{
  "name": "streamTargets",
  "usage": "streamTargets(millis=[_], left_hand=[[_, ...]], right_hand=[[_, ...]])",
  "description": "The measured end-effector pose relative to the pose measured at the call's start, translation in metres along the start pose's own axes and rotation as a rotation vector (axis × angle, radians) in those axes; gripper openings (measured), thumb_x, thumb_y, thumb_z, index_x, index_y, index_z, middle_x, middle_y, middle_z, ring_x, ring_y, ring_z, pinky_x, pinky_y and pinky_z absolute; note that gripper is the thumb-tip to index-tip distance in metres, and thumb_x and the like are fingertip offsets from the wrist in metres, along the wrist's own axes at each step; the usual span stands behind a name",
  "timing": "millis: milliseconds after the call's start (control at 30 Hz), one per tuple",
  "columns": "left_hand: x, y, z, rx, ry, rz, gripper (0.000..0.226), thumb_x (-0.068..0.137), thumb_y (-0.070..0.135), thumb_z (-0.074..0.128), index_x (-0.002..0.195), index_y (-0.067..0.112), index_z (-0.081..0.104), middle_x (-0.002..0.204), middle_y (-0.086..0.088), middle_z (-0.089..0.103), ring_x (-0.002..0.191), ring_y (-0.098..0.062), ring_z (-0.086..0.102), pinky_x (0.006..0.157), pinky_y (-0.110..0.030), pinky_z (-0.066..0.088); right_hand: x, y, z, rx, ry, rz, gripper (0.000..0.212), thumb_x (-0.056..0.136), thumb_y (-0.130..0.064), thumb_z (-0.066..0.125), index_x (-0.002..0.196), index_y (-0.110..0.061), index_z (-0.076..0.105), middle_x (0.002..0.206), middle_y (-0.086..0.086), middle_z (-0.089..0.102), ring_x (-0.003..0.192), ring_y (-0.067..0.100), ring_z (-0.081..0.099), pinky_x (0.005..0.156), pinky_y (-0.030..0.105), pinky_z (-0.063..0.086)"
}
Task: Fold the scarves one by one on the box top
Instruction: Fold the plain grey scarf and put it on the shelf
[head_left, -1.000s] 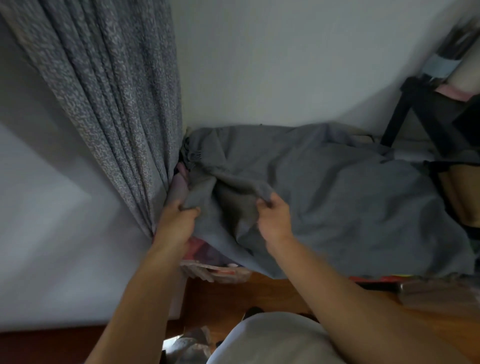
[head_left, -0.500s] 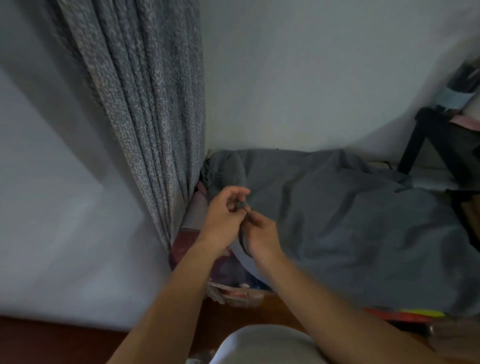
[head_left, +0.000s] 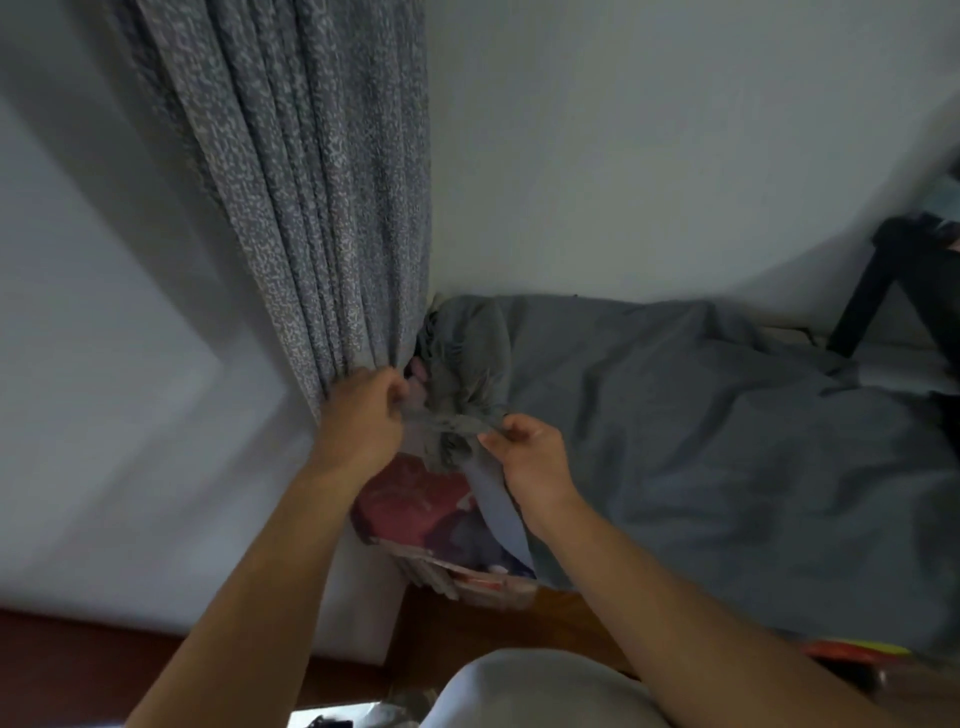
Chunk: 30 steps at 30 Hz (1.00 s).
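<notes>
Left hand (head_left: 363, 415), right hand (head_left: 530, 452) pinch taut, seemingly thin grey scarf (head_left: 675, 441) edge

This looks like a room in a home. A long speckled gray curtain (head_left: 332, 197) hangs at 11 o'clock by plain white walls (head_left: 649, 145). A big gray cloth (head_left: 727, 441) lies spread at 3 o'clock.
</notes>
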<state>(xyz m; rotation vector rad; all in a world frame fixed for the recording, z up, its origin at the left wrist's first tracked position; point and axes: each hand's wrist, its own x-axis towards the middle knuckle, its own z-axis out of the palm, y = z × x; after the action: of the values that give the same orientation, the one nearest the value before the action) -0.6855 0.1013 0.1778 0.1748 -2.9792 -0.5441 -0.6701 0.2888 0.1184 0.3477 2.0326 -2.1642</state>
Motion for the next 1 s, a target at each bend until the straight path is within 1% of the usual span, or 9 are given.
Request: streamTargets(millis=[100, 200, 267, 367, 500, 733, 800, 900, 1000], left_hand=[[-0.047, 0.006, 0.034, -0.028, 0.289, -0.051, 0.021, 0.084, 0.004, 0.065, 0.099, 0.017, 0.067, 0.116, -0.012, 0.058, 0.115, -0.032, 0.045, 0.097, -0.043, 0.039], [-0.09, 0.05, 0.059, -0.763, -0.018, -0.242, 0.027, 0.091, 0.004, 0.062, 0.1, 0.029, 0.064, 0.102, 0.008, 0.068, 0.102, -0.015, 0.065, 0.087, -0.026, 0.049], [-0.1, 0.065, 0.076, -0.972, -0.098, -0.325, 0.032, 0.092, 0.006, 0.062, 0.113, 0.03, 0.061, 0.105, 0.012, 0.069, 0.101, -0.004, 0.066, 0.086, -0.021, 0.051], [-0.093, 0.064, 0.091, -0.939, -0.004, -0.359, 0.023, 0.094, 0.006, 0.06, 0.113, 0.02, 0.065, 0.099, 0.007, 0.072, 0.094, -0.006, 0.069, 0.079, -0.02, 0.052], [-0.087, 0.054, 0.1, -0.828, 0.045, -0.383, 0.016, 0.096, 0.003, 0.056, 0.093, 0.014, 0.068, 0.082, 0.0, 0.072, 0.081, -0.015, 0.071, 0.071, -0.033, 0.055], [-0.099, 0.05, 0.097, -0.874, -0.029, -0.346, 0.012, 0.096, 0.023, 0.066, 0.087, 0.016, 0.07, 0.079, 0.001, 0.074, 0.078, -0.015, 0.071, 0.075, -0.041, 0.057], [-0.098, 0.053, 0.088, -1.035, -0.016, -0.39, 0.021, 0.1, 0.029, 0.061, 0.092, 0.015, 0.074, 0.087, -0.001, 0.077, 0.085, -0.015, 0.073, 0.079, -0.035, 0.056], [-0.084, 0.05, 0.084, -1.527, -0.025, -0.732, 0.031, 0.105, 0.025, 0.05, 0.105, 0.002, 0.072, 0.099, -0.015, 0.075, 0.083, -0.021, 0.073, 0.08, -0.035, 0.056], [-0.077, 0.04, 0.082, -1.678, -0.042, -0.904, 0.026, 0.105, 0.021, 0.049, 0.118, 0.005, 0.064, 0.111, -0.014, 0.068, 0.089, -0.02, 0.067, 0.079, -0.032, 0.054]], right_hand=[[-0.005, 0.004, 0.0, 0.113, 0.073, 0.153, 0.036, 0.096, -0.001, 0.06, 0.062, -0.007, 0.051, 0.056, 0.001, 0.057, 0.058, 0.015, 0.056, 0.056, 0.028, 0.049], [-0.006, 0.001, 0.003, 0.256, 0.059, 0.241, 0.025, 0.096, 0.0, 0.059, 0.073, -0.008, 0.054, 0.069, 0.01, 0.058, 0.065, 0.022, 0.06, 0.056, 0.029, 0.051], [-0.009, -0.001, 0.006, 0.281, 0.008, 0.27, 0.009, 0.093, -0.002, 0.063, 0.084, -0.003, 0.062, 0.085, 0.016, 0.066, 0.08, 0.029, 0.067, 0.069, 0.035, 0.057], [-0.02, 0.004, 0.016, 0.226, -0.085, 0.224, 0.014, 0.089, -0.007, 0.07, 0.103, -0.008, 0.072, 0.099, 0.009, 0.076, 0.096, 0.02, 0.073, 0.091, 0.037, 0.057], [-0.024, 0.005, 0.025, 0.032, -0.054, 0.203, 0.009, 0.084, -0.016, 0.074, 0.081, -0.011, 0.067, 0.083, 0.012, 0.071, 0.087, 0.026, 0.073, 0.087, 0.043, 0.058], [-0.019, -0.017, 0.024, 0.421, 0.006, 0.686, 0.019, 0.094, -0.024, 0.068, 0.097, -0.005, 0.069, 0.091, 0.015, 0.07, 0.082, 0.027, 0.067, 0.073, 0.035, 0.057], [-0.019, -0.015, 0.022, 0.45, -0.006, 0.664, 0.016, 0.098, -0.021, 0.062, 0.096, -0.006, 0.068, 0.086, 0.013, 0.069, 0.079, 0.025, 0.066, 0.068, 0.034, 0.056], [-0.021, -0.007, 0.022, 0.461, -0.032, 0.563, 0.012, 0.1, -0.022, 0.06, 0.098, -0.011, 0.065, 0.08, 0.008, 0.069, 0.07, 0.02, 0.065, 0.065, 0.032, 0.057], [-0.012, -0.008, 0.008, 0.2, 0.113, 0.277, 0.019, 0.098, -0.02, 0.063, 0.08, -0.013, 0.065, 0.074, 0.003, 0.066, 0.069, 0.017, 0.061, 0.066, 0.03, 0.051]])
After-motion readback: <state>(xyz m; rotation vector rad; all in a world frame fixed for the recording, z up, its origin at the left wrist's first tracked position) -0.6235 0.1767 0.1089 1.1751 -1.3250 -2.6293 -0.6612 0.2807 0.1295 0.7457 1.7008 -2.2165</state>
